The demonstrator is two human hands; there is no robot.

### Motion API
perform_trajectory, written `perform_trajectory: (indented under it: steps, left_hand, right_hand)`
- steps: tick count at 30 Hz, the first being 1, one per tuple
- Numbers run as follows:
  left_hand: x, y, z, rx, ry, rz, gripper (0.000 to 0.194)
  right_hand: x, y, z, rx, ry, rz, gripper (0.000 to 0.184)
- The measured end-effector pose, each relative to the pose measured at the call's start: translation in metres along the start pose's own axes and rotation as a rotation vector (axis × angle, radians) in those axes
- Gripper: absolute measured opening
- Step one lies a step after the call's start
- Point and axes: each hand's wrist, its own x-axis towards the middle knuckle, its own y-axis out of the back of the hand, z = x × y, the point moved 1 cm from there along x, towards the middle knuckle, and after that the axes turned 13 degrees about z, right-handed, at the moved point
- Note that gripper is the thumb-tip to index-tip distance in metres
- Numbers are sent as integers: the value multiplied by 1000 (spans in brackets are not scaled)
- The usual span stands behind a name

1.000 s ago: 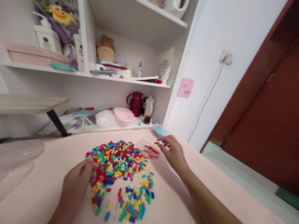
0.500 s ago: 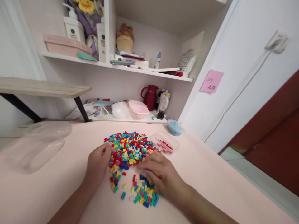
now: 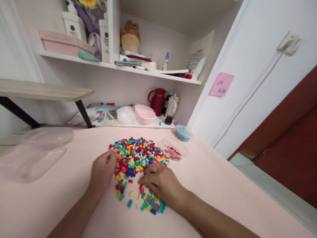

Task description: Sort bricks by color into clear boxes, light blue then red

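Note:
A wide pile of small toy building bricks [image 3: 138,150] in red, yellow, green, blue and white lies on the pink tabletop. My left hand [image 3: 105,167] rests at the pile's left edge, its fingers curled and thumb close to the forefinger; whatever is between the fingertips cannot be made out. Over the pile's near right side, my right hand [image 3: 160,181] reaches down with bent fingers, a gap showing between forefinger and thumb. Its fingertips are close to the tabletop. Under and in front of that hand lies a smaller group of bricks [image 3: 150,201], partly hidden by it.
Right of the pile stands a clear tub [image 3: 177,155] with red bricks inside. Behind it is a round tub [image 3: 183,134] of light blue pieces. Clear empty containers [image 3: 39,162] lie at left. A shelf holds a pink bowl [image 3: 145,114], a red jug [image 3: 158,101] and bottles [image 3: 171,110].
My right hand has moved slightly left and lower relative to the bricks, its fingertips now nearer the small group. My left hand stays at the pile's edge. The view has shifted slightly.

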Motion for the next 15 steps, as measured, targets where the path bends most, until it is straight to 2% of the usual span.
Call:
perform_trajectory:
  steps: [8, 12, 15]
  left_hand:
    - [-1, 1, 1, -31, 16, -8, 34]
    - [1, 2, 0, 5, 3, 1, 33]
    - [5, 4, -4, 47, 4, 28, 34]
  right_hand:
    - [1, 1, -2, 54, -55, 34, 15]
    - [2, 13, 3, 155, -129, 138, 19]
    - [4, 32, 16, 158, -187, 283, 17]
